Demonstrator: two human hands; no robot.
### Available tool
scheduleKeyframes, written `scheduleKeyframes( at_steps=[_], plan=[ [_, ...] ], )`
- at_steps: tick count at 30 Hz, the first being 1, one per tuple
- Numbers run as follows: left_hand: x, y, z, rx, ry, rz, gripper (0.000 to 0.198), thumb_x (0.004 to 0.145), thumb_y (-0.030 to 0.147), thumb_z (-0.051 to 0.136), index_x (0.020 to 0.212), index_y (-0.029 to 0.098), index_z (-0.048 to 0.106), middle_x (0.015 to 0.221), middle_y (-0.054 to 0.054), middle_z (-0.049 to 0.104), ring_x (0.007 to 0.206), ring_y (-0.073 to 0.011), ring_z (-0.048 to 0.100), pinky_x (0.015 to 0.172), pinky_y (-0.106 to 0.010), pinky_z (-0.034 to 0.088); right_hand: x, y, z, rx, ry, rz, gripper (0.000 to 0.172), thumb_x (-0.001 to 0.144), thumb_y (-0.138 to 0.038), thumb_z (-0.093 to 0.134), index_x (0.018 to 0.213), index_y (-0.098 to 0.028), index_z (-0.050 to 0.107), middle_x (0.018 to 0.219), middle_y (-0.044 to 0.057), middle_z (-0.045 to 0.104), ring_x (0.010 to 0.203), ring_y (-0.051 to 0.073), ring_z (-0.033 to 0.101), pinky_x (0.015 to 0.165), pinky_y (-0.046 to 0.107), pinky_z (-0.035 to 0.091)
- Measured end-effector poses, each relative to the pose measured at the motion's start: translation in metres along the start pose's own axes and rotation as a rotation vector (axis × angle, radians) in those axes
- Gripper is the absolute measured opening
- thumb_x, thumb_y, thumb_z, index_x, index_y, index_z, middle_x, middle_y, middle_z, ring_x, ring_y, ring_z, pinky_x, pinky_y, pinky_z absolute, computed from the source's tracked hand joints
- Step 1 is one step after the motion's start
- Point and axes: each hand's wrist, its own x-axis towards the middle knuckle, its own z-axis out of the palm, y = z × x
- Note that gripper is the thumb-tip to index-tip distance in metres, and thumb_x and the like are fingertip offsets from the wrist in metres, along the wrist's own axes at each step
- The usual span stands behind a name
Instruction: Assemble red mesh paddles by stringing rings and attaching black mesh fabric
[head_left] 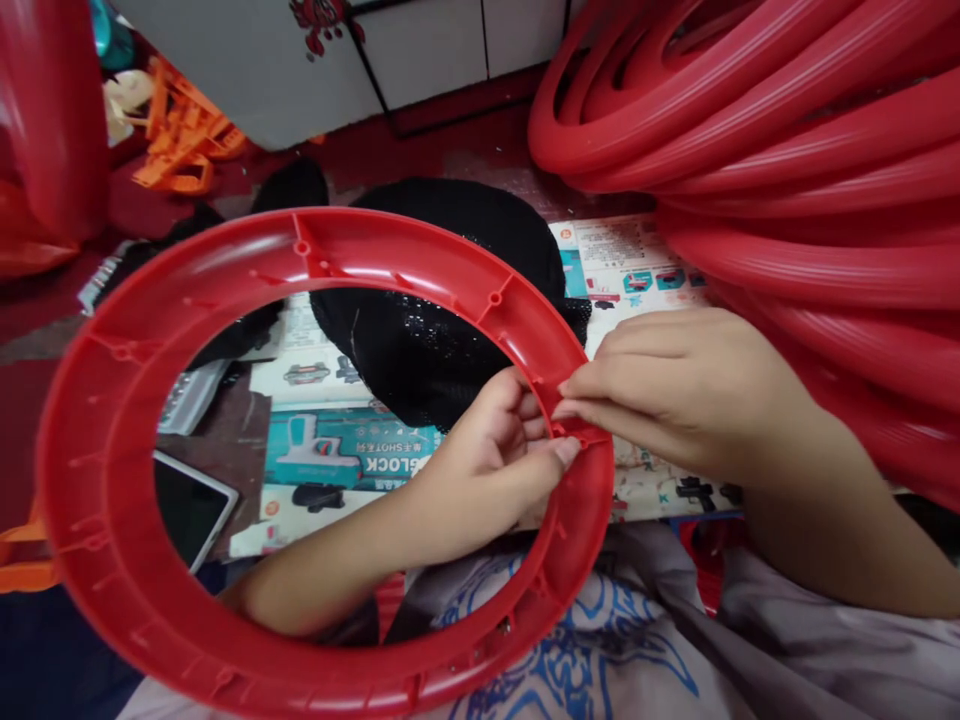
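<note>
**Q:** Position of workpiece and hands?

**A:** The red ring [97, 470], channel side toward the camera, spans the left and centre of the frame. The left hand [491, 470] passes through its opening and grasps the right side of the rim, thumb on the channel, fingers curled at the inner edge. The right hand [686, 375] sets its pinched fingertips on the rim just above that thumb; whether they hold a small part cannot be told.

**Q:** Possible faults and causes?

**A:** Tipping: the grasp is one-sided, so a slack left hand may let the far side dip. Skidding: smooth plastic may shed the right fingertips.

**Q:** Surface and room?

**A:** Centre: a printed sheet [330, 455] on a dark red floor [480, 150], bearing a round black piece [480, 225]. Lower left: a white-framed device [187, 510]. Upper left: heaped orange parts [187, 130] beside a white panel [247, 60]. Upper right: stacked red hoops [787, 190].
</note>
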Motion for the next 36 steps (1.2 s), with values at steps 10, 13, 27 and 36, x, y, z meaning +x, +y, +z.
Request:
scheduleKeyframes(
  at_steps=[10,13,27,36],
  plan=[
    [0.002,-0.001,-0.012,0.565,0.091,-0.057,0.038,0.077,0.011,0.055,0.108,0.02,0.034,0.097,-0.001,0.051,0.081,-0.013,0.054,0.065,-0.024,0.047,-0.002,-0.012,0.001,-0.016,-0.076,0.027,0.023,0.092,-0.02,0.05,0.084,-0.014,0.07,0.072,0.005,0.066,0.064,0.016,0.057,0.061,0.028,0.035],
    [-0.002,0.003,-0.017,0.692,0.012,-0.096,0.039,0.078,0.014,0.054,0.11,0.02,0.033,0.105,-0.005,0.052,0.094,-0.0192,0.056,0.073,-0.03,0.049,0.0,-0.013,0.002,0.084,-0.063,0.019,0.023,0.091,-0.018,0.048,0.083,-0.013,0.069,0.076,0.006,0.064,0.068,0.016,0.054,0.063,0.028,0.037],
    [-0.011,0.014,-0.01,0.702,-0.305,-0.262,0.047,0.078,0.015,0.053,0.117,0.021,0.028,0.094,-0.003,0.056,0.077,-0.0176,0.06,0.06,-0.026,0.049,0.004,-0.004,-0.002,0.279,-0.146,-0.002,0.026,0.088,-0.018,0.056,0.065,-0.014,0.067,0.066,0.001,0.06,0.059,0.01,0.051,0.056,0.022,0.034],
    [-0.014,0.007,-0.007,0.463,-0.218,-0.195,0.057,0.08,0.014,0.059,0.128,0.024,0.03,0.102,-0.005,0.057,0.085,-0.017,0.061,0.071,-0.03,0.054,0.005,-0.006,-0.007,0.455,-0.149,0.198,0.029,0.084,-0.021,0.061,0.056,-0.015,0.059,0.058,-0.003,0.056,0.054,0.007,0.047,0.052,0.022,0.031]
  ],
)
